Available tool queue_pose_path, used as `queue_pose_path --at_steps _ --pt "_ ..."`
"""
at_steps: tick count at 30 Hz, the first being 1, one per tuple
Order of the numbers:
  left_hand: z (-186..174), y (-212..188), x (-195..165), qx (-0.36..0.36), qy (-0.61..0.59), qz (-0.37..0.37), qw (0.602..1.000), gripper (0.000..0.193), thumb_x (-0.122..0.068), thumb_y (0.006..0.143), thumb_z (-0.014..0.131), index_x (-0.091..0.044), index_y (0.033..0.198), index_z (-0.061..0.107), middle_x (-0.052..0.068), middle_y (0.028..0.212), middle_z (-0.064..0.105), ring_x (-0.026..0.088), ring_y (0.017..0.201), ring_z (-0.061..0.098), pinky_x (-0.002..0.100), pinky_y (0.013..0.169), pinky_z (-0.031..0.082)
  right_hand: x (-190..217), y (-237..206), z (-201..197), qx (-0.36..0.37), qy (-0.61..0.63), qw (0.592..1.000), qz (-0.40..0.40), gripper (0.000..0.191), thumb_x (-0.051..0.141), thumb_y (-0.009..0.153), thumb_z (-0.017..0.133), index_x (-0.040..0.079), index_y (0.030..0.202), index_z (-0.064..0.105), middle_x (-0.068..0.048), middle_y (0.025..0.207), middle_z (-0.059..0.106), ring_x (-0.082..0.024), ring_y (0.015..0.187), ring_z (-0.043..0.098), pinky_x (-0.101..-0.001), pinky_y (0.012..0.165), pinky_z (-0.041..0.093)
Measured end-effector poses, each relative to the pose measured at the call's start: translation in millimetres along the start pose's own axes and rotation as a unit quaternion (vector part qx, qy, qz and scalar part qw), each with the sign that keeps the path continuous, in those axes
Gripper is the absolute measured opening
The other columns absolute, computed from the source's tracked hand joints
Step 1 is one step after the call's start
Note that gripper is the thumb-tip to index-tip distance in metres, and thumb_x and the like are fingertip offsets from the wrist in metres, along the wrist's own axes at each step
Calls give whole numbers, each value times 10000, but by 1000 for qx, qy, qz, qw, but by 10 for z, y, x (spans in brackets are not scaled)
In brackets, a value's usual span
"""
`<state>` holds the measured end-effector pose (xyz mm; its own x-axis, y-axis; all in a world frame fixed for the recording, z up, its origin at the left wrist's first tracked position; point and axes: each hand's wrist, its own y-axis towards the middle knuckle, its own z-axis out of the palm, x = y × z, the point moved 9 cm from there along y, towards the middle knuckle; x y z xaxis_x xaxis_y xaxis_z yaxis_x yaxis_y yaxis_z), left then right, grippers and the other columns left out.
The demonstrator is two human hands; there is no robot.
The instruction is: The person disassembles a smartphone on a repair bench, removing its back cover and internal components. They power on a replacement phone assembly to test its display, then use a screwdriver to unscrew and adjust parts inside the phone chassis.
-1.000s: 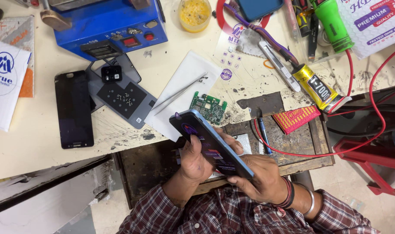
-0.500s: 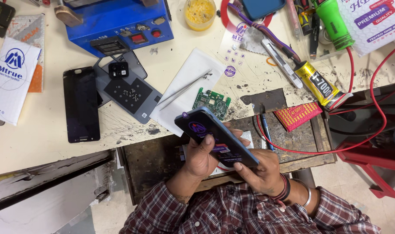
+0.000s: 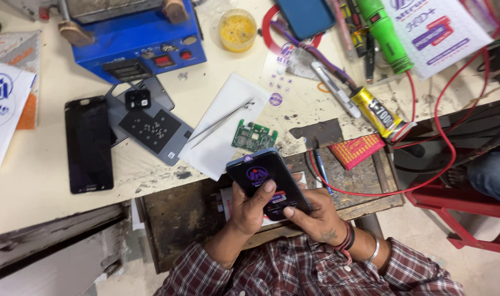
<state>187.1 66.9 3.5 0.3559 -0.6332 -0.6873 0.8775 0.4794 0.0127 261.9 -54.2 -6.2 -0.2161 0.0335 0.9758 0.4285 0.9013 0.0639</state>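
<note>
Left hand (image 3: pixel 250 211) and right hand (image 3: pixel 315 219) both clasped around a dark smartphone (image 3: pixel 267 183), held above the desk (image 3: pixel 36 203) edge, green circuit board (image 3: pixel 253 136) and tweezers (image 3: pixel 220 121) just beyond

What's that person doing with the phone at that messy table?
A person in a checked shirt holds a dark phone in both hands. The left hand grips it from below with the thumb on the lit screen, and the right hand steadies its lower end. On the workbench beyond lie a green circuit board, tweezers, a black screen panel and a blue machine.
</note>
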Motion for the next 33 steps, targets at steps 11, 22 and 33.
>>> queue_pose_path --at_steps 11,22,33 --pt "229 26 -156 64 -16 -3 998 519 -204 1097 541 36 1528 378 284 1442 585 403 1252 667 524 1023 616 -161 21 68 38 124 988 86 229 171 982 701 -39 1069 729 -23 803 707 -74 736 609 -266 647 503" --pt "413 13 -313 114 96 50 988 453 -186 1115 594 62 1486 513 199 1382 676 292 1325 651 451 1174 529 -288 98 26 48 171 977 114 379 287 971 706 -20 1190 676 -71 1154 665 -156 1045 677 -326 871 577" --pt "501 8 -306 144 238 130 952 499 -168 1115 619 -84 1577 452 163 1385 698 217 1253 713 359 1070 589 -262 168 -23 43 174 979 98 483 329 987 697 -3 1325 600 -75 1222 694 -164 1125 645 -333 982 534"
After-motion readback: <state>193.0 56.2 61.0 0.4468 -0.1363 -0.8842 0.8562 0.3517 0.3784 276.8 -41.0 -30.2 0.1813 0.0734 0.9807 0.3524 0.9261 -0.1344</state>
